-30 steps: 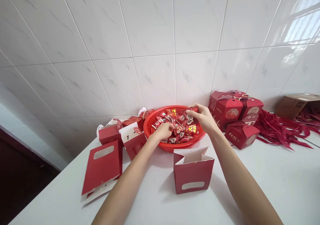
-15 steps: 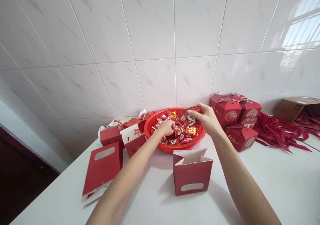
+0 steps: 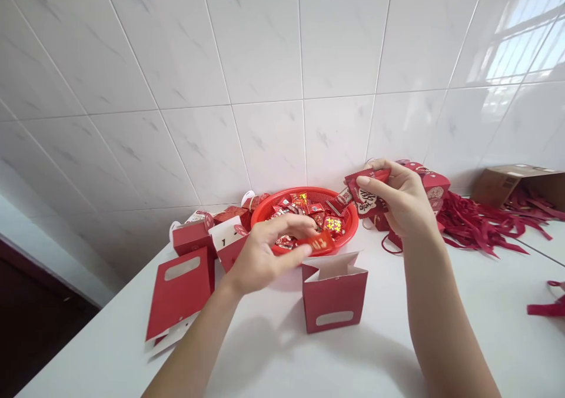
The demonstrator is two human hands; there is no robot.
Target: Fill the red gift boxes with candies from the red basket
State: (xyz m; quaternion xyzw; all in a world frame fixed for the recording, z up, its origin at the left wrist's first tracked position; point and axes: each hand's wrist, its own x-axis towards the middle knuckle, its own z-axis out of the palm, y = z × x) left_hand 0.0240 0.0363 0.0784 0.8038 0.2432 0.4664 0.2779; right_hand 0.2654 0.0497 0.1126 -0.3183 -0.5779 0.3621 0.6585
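Observation:
My left hand (image 3: 269, 251) pinches a small red candy packet (image 3: 318, 243) with gold print, just above the near rim of the red basket (image 3: 257, 211). Several red wrapped candies fill the basket. To its right my right hand (image 3: 399, 195) grips red wrapped packets (image 3: 367, 198), one with white and dark lettering, above the basket's right edge. An upright red paper box (image 3: 334, 301) with a white oval on its front stands on the white table below both hands, its top open. Neither hand touches this box.
Flat red cartons (image 3: 180, 292) and part-open boxes (image 3: 192, 239) lie at the left. Closed red boxes (image 3: 435, 185) stand behind my right hand. Dark red ribbons (image 3: 472, 224) and a brown cardboard box (image 3: 498, 186) are at the right, before a tiled wall.
My left hand has come out of the basket toward me with a red packet. My right hand has moved right with its packets, away from the basket's middle. The view has shifted slightly.

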